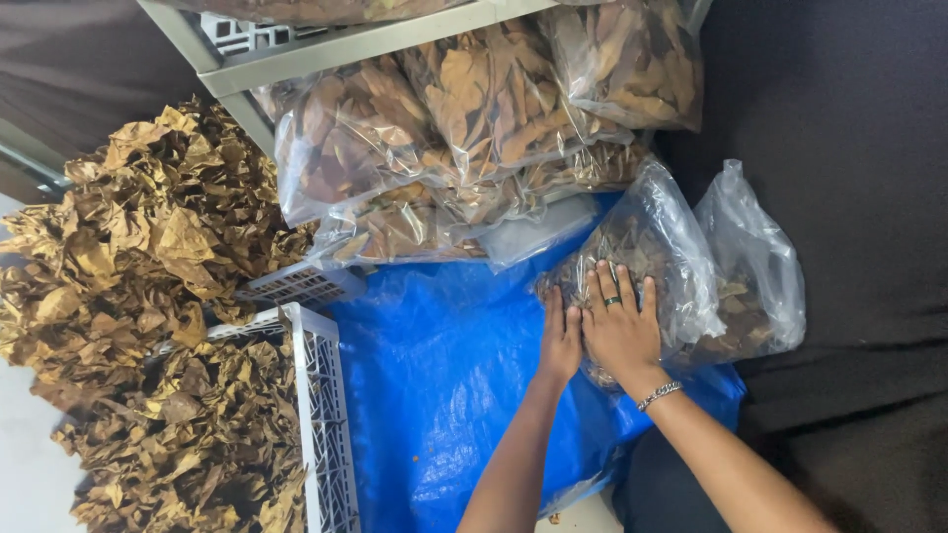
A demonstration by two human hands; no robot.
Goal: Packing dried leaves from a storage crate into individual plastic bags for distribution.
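On the blue tarp (434, 395), near its right edge, lies a clear plastic bag (671, 257) of dry brown leaves. Both hands press flat on it — left hand (561, 341) and right hand (620, 326) side by side, fingers open, gripping nothing. More filled bags (444, 138) lie just beyond; loose leaves fill a white crate (321, 415) at left.

I see golden-brown dried leaves (148, 257) heaped in white lattice crates (321, 395), and duller brown leaves inside clear bags (681, 266). Under my hands the sheet (444, 395) is bright blue, and the cloth (859, 128) to the right is near black. My right hand (620, 326) wears a dark ring and a silver bracelet (660, 395).
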